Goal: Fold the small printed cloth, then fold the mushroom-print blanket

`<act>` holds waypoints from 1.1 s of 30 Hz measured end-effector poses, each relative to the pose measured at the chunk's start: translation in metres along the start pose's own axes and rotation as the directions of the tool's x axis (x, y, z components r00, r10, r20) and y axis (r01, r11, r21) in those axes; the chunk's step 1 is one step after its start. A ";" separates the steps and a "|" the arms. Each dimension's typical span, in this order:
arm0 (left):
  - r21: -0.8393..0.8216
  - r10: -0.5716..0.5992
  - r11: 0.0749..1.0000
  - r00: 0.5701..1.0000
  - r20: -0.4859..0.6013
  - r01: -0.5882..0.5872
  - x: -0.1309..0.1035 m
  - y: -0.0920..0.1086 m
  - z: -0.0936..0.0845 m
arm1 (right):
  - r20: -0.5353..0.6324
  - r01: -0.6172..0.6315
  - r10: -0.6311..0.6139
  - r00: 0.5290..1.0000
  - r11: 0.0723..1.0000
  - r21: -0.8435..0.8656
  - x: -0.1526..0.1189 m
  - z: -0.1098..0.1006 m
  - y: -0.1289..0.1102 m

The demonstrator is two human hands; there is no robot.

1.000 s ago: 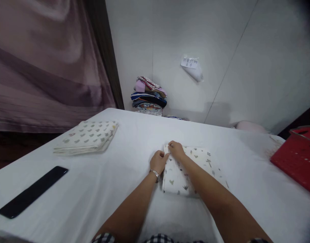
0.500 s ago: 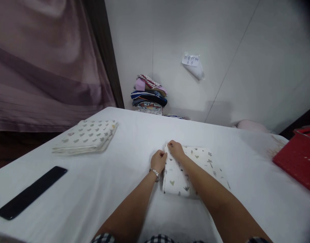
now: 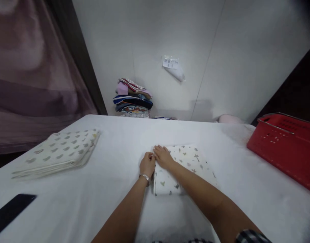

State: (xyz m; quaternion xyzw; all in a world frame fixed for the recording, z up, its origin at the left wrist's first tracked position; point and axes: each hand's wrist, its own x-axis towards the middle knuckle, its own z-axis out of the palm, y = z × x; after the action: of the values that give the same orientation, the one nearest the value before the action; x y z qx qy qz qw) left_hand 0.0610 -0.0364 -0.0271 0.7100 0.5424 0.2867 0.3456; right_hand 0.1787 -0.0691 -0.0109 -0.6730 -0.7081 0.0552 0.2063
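On the white counter [image 3: 114, 209], a folded cloth [image 3: 186, 157].
The left hand's [image 3: 147, 165] fingers pinch its edge; the right hand [image 3: 163, 157] rests on its corner, its fingers' grip hard to tell.

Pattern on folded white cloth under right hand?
Folded white cloth: scattered small plant motifs, greys and greens; head view.

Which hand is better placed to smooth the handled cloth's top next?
Probably the right hand: it lies over the cloth, near its far left corner, while the left hand is at the cloth's left edge.
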 end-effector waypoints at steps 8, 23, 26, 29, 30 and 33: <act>0.020 0.026 0.999 0.999 0.021 -0.026 0.002 0.002 -0.003 | -0.021 -0.076 0.077 0.997 0.996 0.047 -0.026 -0.027 0.004; -0.170 -0.043 0.984 0.995 0.089 0.058 0.007 0.007 -0.010 | 0.137 -0.242 0.257 0.957 0.964 -0.114 -0.072 -0.038 0.025; -0.252 -0.071 0.962 0.988 0.135 0.103 0.003 0.004 -0.023 | 0.130 -0.223 0.229 0.965 0.973 -0.060 -0.084 -0.045 0.012; -0.309 -0.073 0.944 0.985 0.156 0.119 -0.015 -0.003 -0.038 | 0.121 -0.142 0.145 0.982 0.989 -0.032 -0.106 -0.043 -0.009; -0.318 -0.069 0.940 0.984 0.166 0.119 -0.024 -0.005 -0.043 | 0.124 -0.120 0.122 0.985 0.993 -0.024 -0.114 -0.041 -0.017; -0.333 -0.016 0.939 0.976 0.216 0.089 -0.055 -0.008 -0.051 | 0.087 -0.075 0.078 0.993 0.997 -0.029 -0.133 -0.034 -0.035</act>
State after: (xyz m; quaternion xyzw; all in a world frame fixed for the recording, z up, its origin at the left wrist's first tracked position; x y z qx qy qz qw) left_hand 0.0030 -0.0788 -0.0051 0.6509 0.4638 0.2903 0.5263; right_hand 0.1595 -0.2090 0.0031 -0.6992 -0.6909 0.0835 0.1639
